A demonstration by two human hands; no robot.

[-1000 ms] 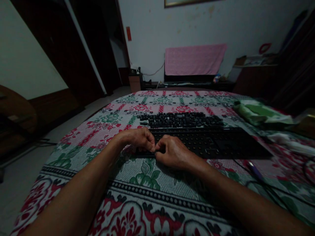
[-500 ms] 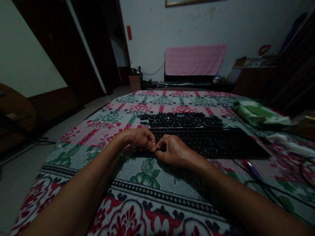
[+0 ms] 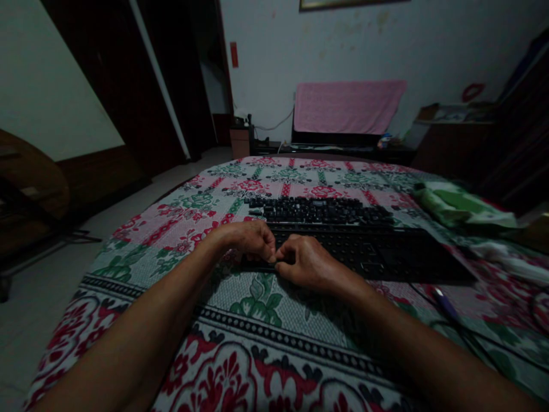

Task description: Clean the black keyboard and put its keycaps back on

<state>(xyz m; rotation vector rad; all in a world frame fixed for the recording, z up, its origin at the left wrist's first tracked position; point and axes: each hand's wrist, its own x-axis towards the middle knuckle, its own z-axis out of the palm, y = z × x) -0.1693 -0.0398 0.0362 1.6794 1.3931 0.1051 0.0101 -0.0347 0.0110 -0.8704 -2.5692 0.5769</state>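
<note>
My forearms lie across the bed [image 3: 257, 303], whose patterned cover runs bare from the near edge up to my wrists. My left hand [image 3: 249, 240] and right hand [image 3: 306, 263] meet knuckle to knuckle at the near left corner of the keyboard [image 3: 386, 257]. Both are curled almost closed, fingertips pinched on its front edge, and I cannot tell whether anything small sits between them. Left of my left hand the cover is open out to the bed's side, where it drops to the floor [image 3: 128, 212]. Right of my right arm a cable [image 3: 450, 309] lies just off the keyboard's near edge. Beyond the keyboard's far edge a row of keycaps [image 3: 321, 210] lies touching it, then open cover, with a green cloth [image 3: 458, 206] at the right.
</note>
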